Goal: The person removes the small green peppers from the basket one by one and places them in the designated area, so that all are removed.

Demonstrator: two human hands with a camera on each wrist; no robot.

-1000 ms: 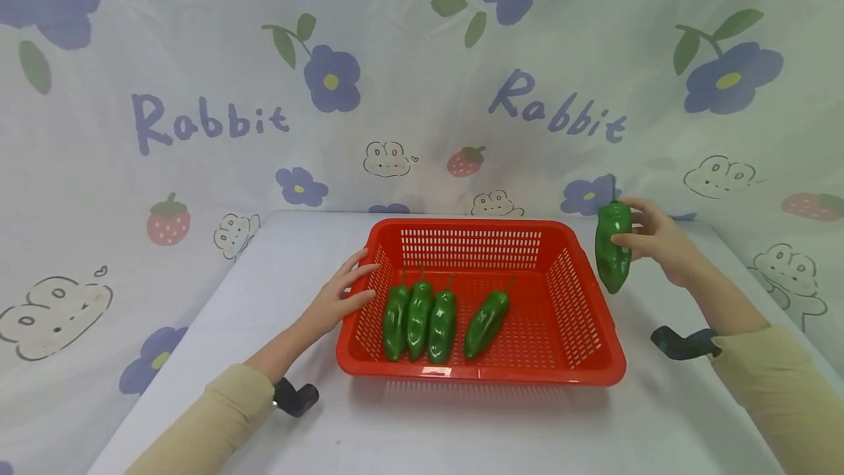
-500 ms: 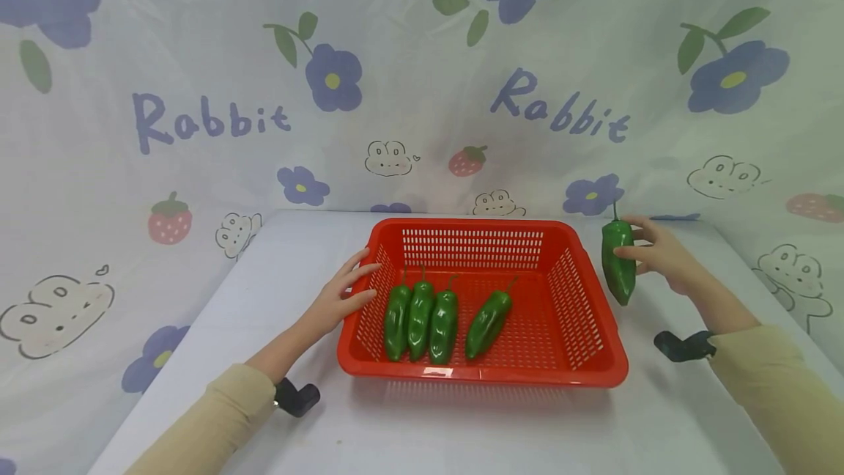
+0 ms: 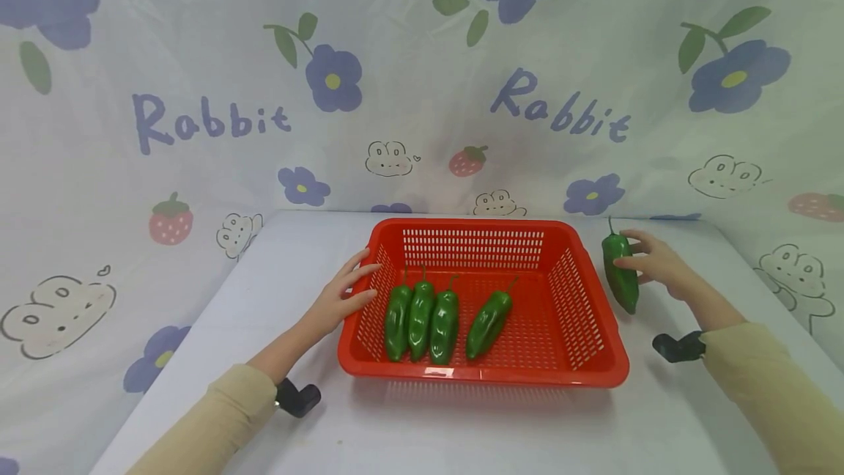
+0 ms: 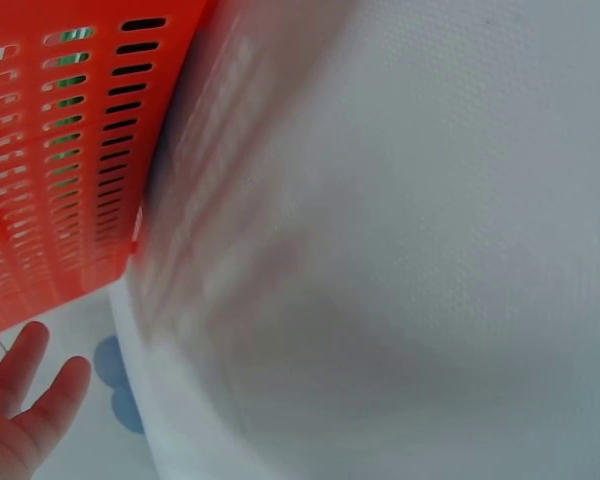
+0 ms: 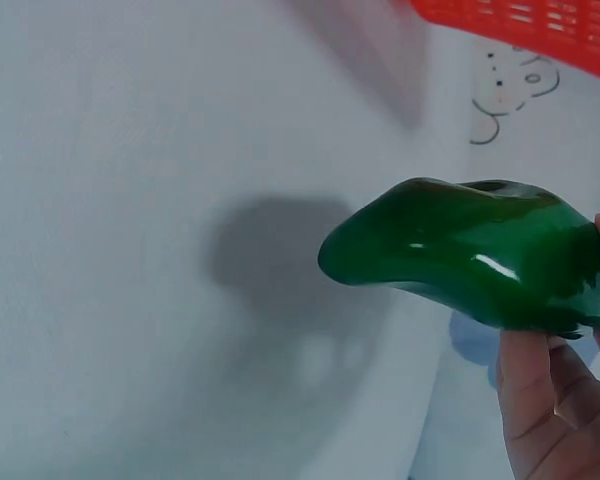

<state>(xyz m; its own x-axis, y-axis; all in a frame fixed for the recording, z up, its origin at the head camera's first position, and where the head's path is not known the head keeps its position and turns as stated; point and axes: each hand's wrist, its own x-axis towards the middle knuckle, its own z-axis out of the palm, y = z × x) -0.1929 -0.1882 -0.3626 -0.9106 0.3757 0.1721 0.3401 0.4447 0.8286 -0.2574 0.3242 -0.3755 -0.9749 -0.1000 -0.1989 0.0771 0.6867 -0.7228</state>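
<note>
My right hand pinches a glossy green pepper just right of the red plastic basket, its stem pointing up and away. In the right wrist view the pepper is held near its stem end, and its tip hangs over the white surface with a shadow beyond it. Relaxed, spread fingers of my left hand rest at the basket's left rim. Inside the basket three green peppers lie side by side at the left; another green pepper lies apart, tilted, near the middle.
The basket's slotted side wall rises close beside the left wrist. A white table bears the basket. Behind it hangs a printed curtain with flowers and rabbits. Black wrist mounts stick out from both sleeves.
My right hand has come down and slightly toward me with the pepper, from above the table's back right to lower beside the basket. The left hand and the basket have stayed put.
</note>
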